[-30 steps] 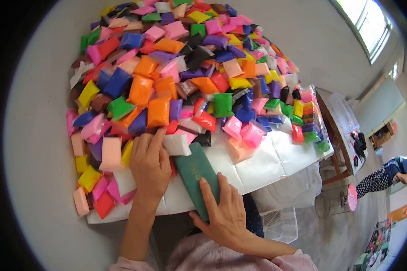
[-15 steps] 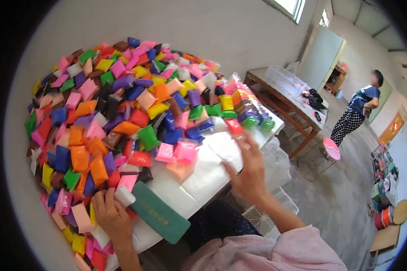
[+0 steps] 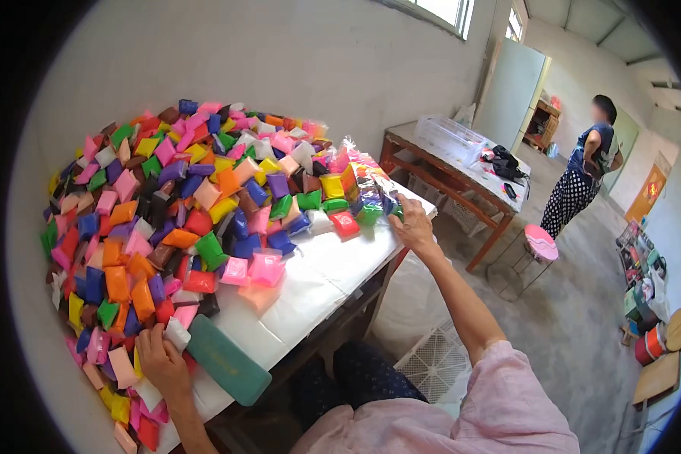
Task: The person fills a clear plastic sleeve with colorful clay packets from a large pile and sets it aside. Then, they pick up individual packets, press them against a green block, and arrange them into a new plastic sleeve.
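Observation:
My left hand [image 3: 163,365] rests at the near end of a large pile of small coloured packets [image 3: 140,280], its fingers bent against a white packet [image 3: 177,333]. Beside that packet lies a green oblong case [image 3: 228,361] with faint gold lettering. Farther along the table, my right hand [image 3: 414,225] has its fingers curled at the end of clear bags filled with coloured packets [image 3: 367,185]. Its fingertips are partly hidden there. A red packet [image 3: 344,224] lies to the left of that hand, and two pink packets [image 3: 266,267] lie on the white table covering [image 3: 318,276].
A wooden side table [image 3: 499,198] bears a clear plastic box [image 3: 450,140] and a black bag [image 3: 507,163]. Near it stands a stool with a pink seat [image 3: 541,242]. A white plastic basket [image 3: 431,352] is below my right arm. Another person [image 3: 583,170] stands farther back.
My right hand has moved from above the red packet to the bags at the table's right end. The view has shifted, and my left hand stays by the white packet.

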{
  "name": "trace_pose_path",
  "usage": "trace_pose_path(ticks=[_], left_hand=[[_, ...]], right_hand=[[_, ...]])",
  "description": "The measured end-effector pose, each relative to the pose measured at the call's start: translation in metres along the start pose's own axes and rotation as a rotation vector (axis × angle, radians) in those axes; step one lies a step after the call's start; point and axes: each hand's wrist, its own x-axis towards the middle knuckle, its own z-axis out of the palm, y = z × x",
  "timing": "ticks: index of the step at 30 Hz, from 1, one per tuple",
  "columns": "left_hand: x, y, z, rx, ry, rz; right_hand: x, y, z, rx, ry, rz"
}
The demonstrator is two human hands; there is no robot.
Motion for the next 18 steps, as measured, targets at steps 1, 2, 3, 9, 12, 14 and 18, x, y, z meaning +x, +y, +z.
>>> trace_pose_path(ticks=[1, 2, 3, 9, 12, 14, 18], left_hand=[[0.000, -0.001, 0.000, -0.002, 0.000, 0.004], [0.000, -0.003, 0.000, -0.004, 0.008, 0.008], [-0.002, -0.005, 0.000, -0.006, 0.014, 0.012], [0.000, -0.004, 0.001, 0.031, 0.001, 0.036], [0.001, -0.004, -0.005, 0.025, -0.026, 0.049], [0.005, -0.002, -0.012, 0.019, -0.015, 0.045], [0.004, 0.008, -0.047, 0.086, 0.044, 0.033]], right_hand=[[0.004, 0.005, 0.001, 0.014, -0.034, 0.009], [0.004, 0.004, -0.002, 0.010, -0.011, 0.019], [0.005, 0.005, -0.005, 0.028, 0.019, 0.020], [0.003, 0.032, -0.005, 0.050, 0.166, 0.015], [0.005, 0.040, -0.007, 0.051, 0.158, 0.048], [0.007, 0.044, -0.009, 0.068, 0.131, 0.064], [0.003, 0.045, -0.013, 0.159, 0.159, 0.062]])
